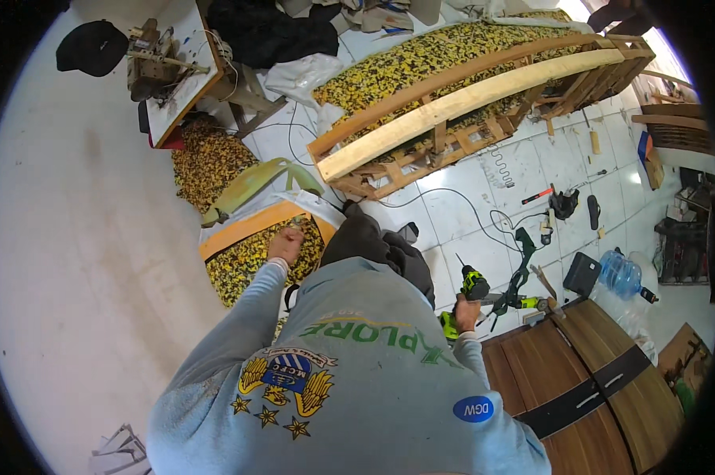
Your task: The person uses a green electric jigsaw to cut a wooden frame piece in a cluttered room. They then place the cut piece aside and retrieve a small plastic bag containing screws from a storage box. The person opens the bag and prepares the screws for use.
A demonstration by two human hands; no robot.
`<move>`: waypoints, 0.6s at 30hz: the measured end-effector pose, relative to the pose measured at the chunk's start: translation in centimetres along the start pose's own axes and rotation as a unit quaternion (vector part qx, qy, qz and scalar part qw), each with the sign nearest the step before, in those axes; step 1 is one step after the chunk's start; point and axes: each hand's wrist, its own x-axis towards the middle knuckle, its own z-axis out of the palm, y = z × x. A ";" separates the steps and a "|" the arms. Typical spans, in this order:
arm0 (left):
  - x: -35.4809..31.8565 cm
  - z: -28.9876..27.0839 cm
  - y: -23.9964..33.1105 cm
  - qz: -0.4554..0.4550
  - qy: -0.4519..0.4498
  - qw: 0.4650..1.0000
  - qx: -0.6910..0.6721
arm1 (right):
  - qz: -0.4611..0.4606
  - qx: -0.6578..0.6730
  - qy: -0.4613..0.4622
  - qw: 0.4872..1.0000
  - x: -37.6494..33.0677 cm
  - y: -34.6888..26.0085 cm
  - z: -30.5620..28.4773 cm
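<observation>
My right hand is wrapped around the grip of a green and black cordless drill, held out to my right with its bit pointing away from me. On my left, my left hand is closed over a block of yellow and black speckled foam. Whatever its fingers pinch, if anything, is too small to make out. An orange-tan strip runs across the foam just beyond that hand. Behind the strip lie white cloth and a green strap.
A long curved wooden frame with speckled foam stands ahead. Cables, a black pouch and tools lie on the white tiles at right. Nearby are a brown wooden cabinet and a blue water jug. A sewing machine sits far left.
</observation>
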 end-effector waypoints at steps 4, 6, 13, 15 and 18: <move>1.9 -2.2 2.1 0.054 -0.075 0.987 0.128 | -0.024 -0.187 0.101 0.977 -1.0 -2.0 0.5; 5.7 -4.3 0.4 0.056 -0.005 0.996 0.070 | -0.040 -0.114 0.097 0.988 -1.2 -2.7 2.2; 22.6 -11.4 4.9 0.125 -0.110 0.986 0.023 | 0.043 -0.099 0.276 0.955 -5.1 -7.4 10.0; 30.2 -15.8 4.2 0.283 -0.181 0.927 0.167 | 0.026 -0.042 0.309 0.950 -7.2 -12.1 16.7; 36.1 -15.9 8.0 0.175 -0.275 0.945 -0.034 | 0.085 0.066 0.430 0.897 -11.2 -11.6 25.4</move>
